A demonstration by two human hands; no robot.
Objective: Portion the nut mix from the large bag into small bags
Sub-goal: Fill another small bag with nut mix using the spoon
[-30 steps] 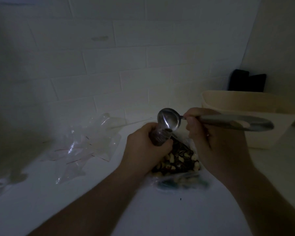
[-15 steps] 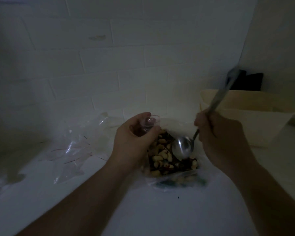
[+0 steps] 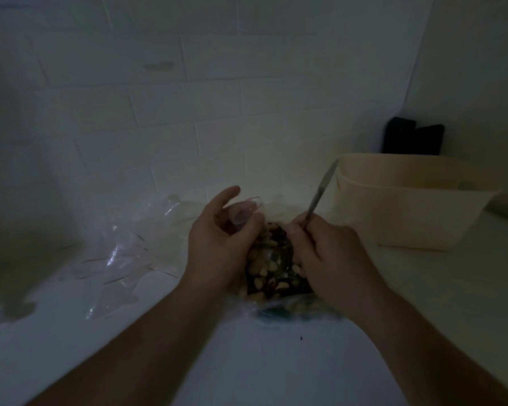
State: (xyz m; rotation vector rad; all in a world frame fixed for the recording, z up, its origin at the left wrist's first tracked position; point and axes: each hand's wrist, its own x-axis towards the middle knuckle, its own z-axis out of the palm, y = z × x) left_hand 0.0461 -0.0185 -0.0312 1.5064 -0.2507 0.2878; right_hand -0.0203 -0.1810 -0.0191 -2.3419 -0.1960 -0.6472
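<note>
Lying to the left of the left hand (image 3: 217, 244): loose clear small bags (image 3: 115, 253), spread flat on the table (image 3: 247, 361). Gripping one small bag (image 3: 244, 212) in the left hand, fingers curled round it, mouth kept open and upward, just above the large bag (image 3: 276, 276). Sitting between both hands: the large bag, open, nut mix (image 3: 264, 268) exposed. Gripping the spoon (image 3: 320, 191) in the right hand (image 3: 326, 256), fist closed on the handle, handle now tilted up and away. Changed within the last second: spoon bowl moved from the small bag's mouth down into the nut mix, now buried and hardly visible. Meaning, as a judgement: one portion delivered, next scoop being loaded; filling ongoing. Standing beyond the right hand: a cream tub (image 3: 417, 206), a dark object (image 3: 411, 139) behind it.
</note>
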